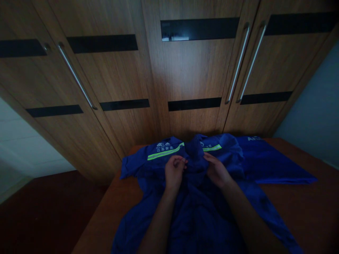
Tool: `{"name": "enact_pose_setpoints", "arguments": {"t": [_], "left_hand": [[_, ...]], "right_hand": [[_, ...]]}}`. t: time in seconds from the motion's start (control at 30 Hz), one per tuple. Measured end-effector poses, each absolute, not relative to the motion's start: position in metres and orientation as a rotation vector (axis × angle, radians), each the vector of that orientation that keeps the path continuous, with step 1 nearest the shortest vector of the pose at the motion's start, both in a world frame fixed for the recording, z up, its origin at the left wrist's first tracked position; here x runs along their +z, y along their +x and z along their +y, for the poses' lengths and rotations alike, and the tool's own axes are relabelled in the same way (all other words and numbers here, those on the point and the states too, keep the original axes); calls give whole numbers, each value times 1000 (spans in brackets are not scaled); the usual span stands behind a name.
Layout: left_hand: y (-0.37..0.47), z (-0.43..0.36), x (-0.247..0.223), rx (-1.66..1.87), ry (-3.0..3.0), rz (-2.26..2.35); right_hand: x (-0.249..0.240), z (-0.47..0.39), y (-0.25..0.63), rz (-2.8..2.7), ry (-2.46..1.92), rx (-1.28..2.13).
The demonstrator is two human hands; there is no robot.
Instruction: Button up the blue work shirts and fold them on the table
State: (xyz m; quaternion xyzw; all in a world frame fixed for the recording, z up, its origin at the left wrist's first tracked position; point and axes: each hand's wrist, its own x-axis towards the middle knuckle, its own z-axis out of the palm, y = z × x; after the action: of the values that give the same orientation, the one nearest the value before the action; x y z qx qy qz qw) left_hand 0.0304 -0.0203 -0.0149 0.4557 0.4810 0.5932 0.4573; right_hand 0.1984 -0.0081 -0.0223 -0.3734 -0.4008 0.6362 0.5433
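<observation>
A blue garment [196,211] with printed white lettering and yellow-green reflective strips lies spread on a brown table [111,201]. My left hand [175,170] is over its upper front, left of the centre opening, with thumb and fingers pinched together at the cloth edge. Whatever lies between those fingertips is too small and dark to name. On the other side of the opening, my right hand [215,169] touches the garment, its fingertips at the cloth edge below the right strip. Its fingers are partly hidden by the fabric.
A folded blue item [272,164] with white letters lies on the table to the right of the garment. Behind the table stands a wooden cabinet [193,70] with black strips and long metal handles. Dark red floor [47,211] shows at the lower left.
</observation>
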Motion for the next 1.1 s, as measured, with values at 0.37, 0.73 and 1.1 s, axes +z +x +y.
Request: {"name": "enact_pose_setpoints", "arguments": {"t": [0.37,0.73,1.1], "left_hand": [[30,-24,-8,1531,1117,1149],[34,-23,-12,1515,1224,1145],[30,-24,-17,1467,1544,1323]], "right_hand": [[-13,-15,185,-896,-736,1423],[-21,-14,175,-993,-807,1264],[-16,-17,168,-1230,-897,1141]]}}
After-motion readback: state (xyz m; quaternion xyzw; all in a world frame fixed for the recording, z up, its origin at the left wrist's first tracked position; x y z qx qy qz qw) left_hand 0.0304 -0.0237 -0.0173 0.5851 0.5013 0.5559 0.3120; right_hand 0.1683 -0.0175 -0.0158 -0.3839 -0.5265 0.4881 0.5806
